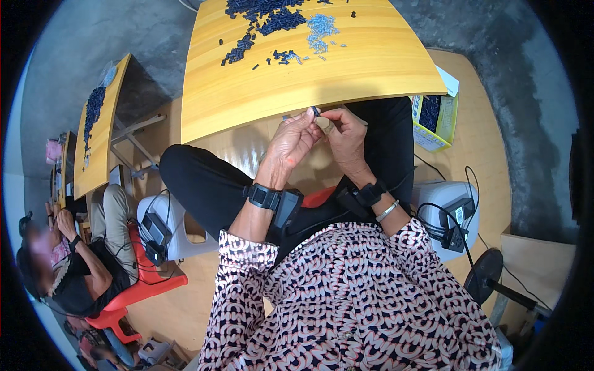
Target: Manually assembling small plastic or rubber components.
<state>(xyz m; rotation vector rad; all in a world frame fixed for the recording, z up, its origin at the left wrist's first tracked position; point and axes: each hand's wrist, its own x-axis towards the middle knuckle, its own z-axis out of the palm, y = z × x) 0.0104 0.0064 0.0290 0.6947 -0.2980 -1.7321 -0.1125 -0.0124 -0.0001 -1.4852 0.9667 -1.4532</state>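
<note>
- Far left: another wooden table [99, 151] with a strip of dark pieces [94, 111] along it, and a co-worker [93, 266] sitting beside it on a red chair [151, 278].
- Next over, a pale plastic stool [179, 216] with a black box [153, 232] on it.
- Main table [247, 111] is yellowish wood, with a big messy heap of dark cylinders [272, 18] toward the far edge.
- Left hand [292, 137]: thumb and finger pinched together on a small dark piece [316, 111], basically no gap.
- That piece is up at the fingertips, between both hands, just off the table's near edge. Mostly covered, so its shape's hard to make out.
- Silvery-blue bits [320, 26] sit right beside the dark heap.
- Right hand [346, 133]: fingers curled in, tan-covered thumb [324, 125] up against the piece. Can't tell if it's actually gripping.
- Right side: a yellow-and-white box [433, 141] holding more dark stuff [429, 112].
</note>
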